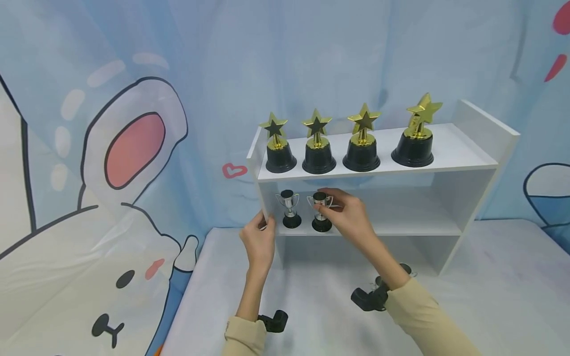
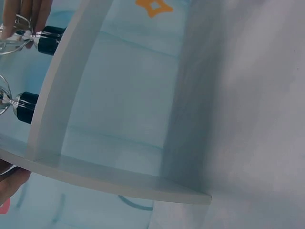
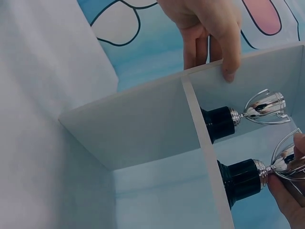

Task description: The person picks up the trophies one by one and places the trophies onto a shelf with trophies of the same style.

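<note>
My right hand [image 1: 349, 212] pinches a small silver trophy cup [image 1: 321, 225] by its bowl and handles. The cup's black base stands on the middle board of a white shelf unit [image 1: 401, 217]. To its left a matching silver trophy cup [image 1: 291, 217] stands upright on the same board. My left hand [image 1: 260, 242] grips the front edge of the unit's left side panel; the right wrist view shows the thumb inside the panel and fingers [image 3: 189, 52] outside.
Several gold star trophies [image 1: 317, 153] with black bases stand in a row on the top board. More silver trophy cups [image 1: 405, 268] are on the white table surface [image 1: 325, 306], partly hidden behind my right forearm. A patterned blue curtain [image 1: 213, 74] hangs behind the unit.
</note>
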The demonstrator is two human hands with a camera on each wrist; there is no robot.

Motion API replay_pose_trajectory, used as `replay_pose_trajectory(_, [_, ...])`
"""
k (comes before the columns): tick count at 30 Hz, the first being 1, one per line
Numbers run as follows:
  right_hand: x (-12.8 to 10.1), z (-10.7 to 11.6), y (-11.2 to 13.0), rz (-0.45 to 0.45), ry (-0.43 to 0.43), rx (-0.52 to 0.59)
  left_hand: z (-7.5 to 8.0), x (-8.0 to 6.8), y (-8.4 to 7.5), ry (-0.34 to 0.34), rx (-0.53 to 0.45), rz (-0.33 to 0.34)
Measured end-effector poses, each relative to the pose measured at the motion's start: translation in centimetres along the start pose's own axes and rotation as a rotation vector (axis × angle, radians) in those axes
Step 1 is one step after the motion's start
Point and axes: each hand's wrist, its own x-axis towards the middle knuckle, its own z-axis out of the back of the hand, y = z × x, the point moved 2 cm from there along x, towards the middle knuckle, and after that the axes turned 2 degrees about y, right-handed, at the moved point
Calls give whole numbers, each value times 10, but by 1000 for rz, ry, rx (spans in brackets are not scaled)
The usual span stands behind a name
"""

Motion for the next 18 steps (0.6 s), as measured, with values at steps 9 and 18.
replay_pose_trajectory(9, [2, 1, -5, 6, -10, -18, 0, -1, 0, 2, 10, 1])
replay_pose_trajectory(18, [-3, 6, -14, -2, 7, 5, 0, -2, -2, 0, -1, 4])
